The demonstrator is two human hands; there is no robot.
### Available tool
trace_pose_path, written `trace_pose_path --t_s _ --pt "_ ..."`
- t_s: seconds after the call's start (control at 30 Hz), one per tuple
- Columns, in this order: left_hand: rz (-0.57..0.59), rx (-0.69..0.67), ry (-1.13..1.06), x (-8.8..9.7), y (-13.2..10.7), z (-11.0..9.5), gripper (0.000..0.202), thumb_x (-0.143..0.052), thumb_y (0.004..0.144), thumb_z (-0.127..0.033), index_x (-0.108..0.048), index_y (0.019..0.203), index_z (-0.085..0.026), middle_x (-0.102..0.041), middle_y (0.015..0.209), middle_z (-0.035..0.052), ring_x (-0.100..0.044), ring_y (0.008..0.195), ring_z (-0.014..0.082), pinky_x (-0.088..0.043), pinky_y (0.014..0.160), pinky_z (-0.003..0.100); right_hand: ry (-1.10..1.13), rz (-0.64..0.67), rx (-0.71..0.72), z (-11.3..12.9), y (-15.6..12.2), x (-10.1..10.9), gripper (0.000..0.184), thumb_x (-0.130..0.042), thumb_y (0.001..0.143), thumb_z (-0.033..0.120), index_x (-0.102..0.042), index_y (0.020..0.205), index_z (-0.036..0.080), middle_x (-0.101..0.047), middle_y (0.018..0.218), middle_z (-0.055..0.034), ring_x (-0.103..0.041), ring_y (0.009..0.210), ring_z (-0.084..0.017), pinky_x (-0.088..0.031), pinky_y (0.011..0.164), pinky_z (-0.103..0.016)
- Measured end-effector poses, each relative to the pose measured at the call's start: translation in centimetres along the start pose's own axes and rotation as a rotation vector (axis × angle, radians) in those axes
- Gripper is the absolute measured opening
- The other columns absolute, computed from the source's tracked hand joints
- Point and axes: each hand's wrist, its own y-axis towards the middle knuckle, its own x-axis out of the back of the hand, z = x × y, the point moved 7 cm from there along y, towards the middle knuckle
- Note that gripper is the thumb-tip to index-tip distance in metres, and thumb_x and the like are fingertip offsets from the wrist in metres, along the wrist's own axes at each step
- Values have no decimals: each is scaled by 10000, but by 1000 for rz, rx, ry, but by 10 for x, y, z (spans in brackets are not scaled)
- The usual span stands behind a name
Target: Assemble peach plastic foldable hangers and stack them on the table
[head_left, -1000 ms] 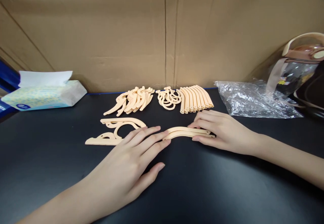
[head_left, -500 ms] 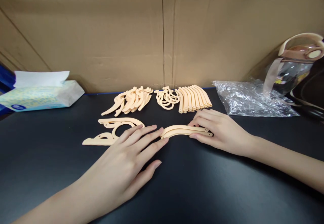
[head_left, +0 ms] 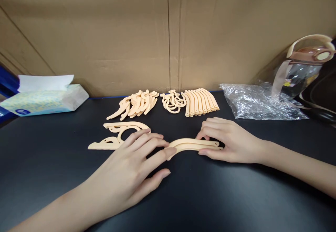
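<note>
In front of me two curved beige plastic hanger arms (head_left: 190, 143) lie side by side on the black tabletop. My right hand (head_left: 223, 139) holds their right ends, thumb along the near edge and fingers behind. With its fingers spread, my left hand (head_left: 139, 158) rests its fingertips on their left ends. Partly under that hand, to the left, are flat beige hanger pieces (head_left: 103, 145) with a ring-shaped part. Farther back lie a heap of beige curved arms (head_left: 141, 102), a small pile of beige hooks (head_left: 173, 100) and a neat row of beige curved arms (head_left: 201, 102).
A tissue pack (head_left: 49, 99) sits at the back left. At the back right lies a crumpled clear plastic bag (head_left: 257, 102), with a clear bottle (head_left: 301, 74) with a brown lid behind it. A cardboard wall (head_left: 118, 36) rises along the table's back edge.
The two curved arms have shifted toward me, their left ends farthest. My right hand moved slightly nearer with them, and my left fingers bent a little more.
</note>
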Motion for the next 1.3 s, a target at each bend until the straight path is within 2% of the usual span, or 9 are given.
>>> trace_pose_path --t_s 0.23,0.5,0.63,0.83,0.9,1.03,1.13,1.2,1.3 --pt "38 -51 -85 0 1 -6 291 -437 1029 -179 -631 1244 -211 -632 1123 70 -553 1016 210 -429 925 354 18 23 64 17 0 -2 177 -635 917 341 -617 845 181 -542 695 35 -452 634 -122 -345 647 -280" --pt "26 -82 -120 2 0 -7 300 -452 1009 -155 -640 1239 -199 -637 1086 78 -573 926 203 -449 837 331 52 7 86 19 -1 -3 191 -671 885 352 -640 897 164 -539 689 43 -475 612 -106 -352 625 -258" --pt "29 -92 -145 3 -1 -9 308 -460 998 -149 -634 1246 -206 -636 1077 81 -583 887 197 -460 794 318 72 13 109 21 -2 -5 244 -682 877 392 -649 921 155 -548 682 42 -490 602 -107 -360 615 -254" --pt "56 -102 -160 1 -4 -10 318 -469 998 -157 -618 1275 -203 -629 1223 103 -603 999 220 -475 866 345 43 -51 165 24 -4 -1 427 -580 940 548 -648 1031 136 -587 695 26 -514 595 -117 -386 611 -260" --pt "55 -109 -172 0 -5 -10 319 -474 997 -159 -617 1279 -201 -641 1207 103 -608 992 222 -484 860 344 -22 -109 163 22 -2 6 415 -546 972 525 -648 1042 129 -609 709 13 -535 612 -126 -398 628 -265" --pt "37 -134 -189 3 -5 -14 307 -488 985 -152 -629 1256 -184 -665 1151 107 -619 966 227 -503 832 335 -263 -178 55 8 10 23 237 -552 996 330 -661 1011 120 -659 779 -27 -590 703 -162 -416 701 -293" --pt "40 -148 -198 6 -4 -17 307 -495 980 -154 -630 1255 -173 -673 1147 108 -624 968 231 -514 837 335 -462 -120 3 -3 28 28 176 -563 973 260 -672 1010 126 -698 920 -71 -622 815 -212 -413 756 -326" --pt "41 -155 -189 8 -2 -19 294 -502 977 -157 -640 1235 -170 -685 1125 103 -631 955 230 -522 842 337 -575 -73 -40 -12 43 28 180 -533 981 233 -685 960 139 -691 931 -80 -621 835 -223 -397 758 -334" --pt "30 -171 -168 12 -1 -20 278 -509 974 -162 -646 1216 -163 -696 1102 103 -642 947 233 -529 845 338 -684 -4 -101 -22 64 24 203 -528 988 241 -695 1006 127 -678 1016 -117 -614 914 -245 -377 771 -339"
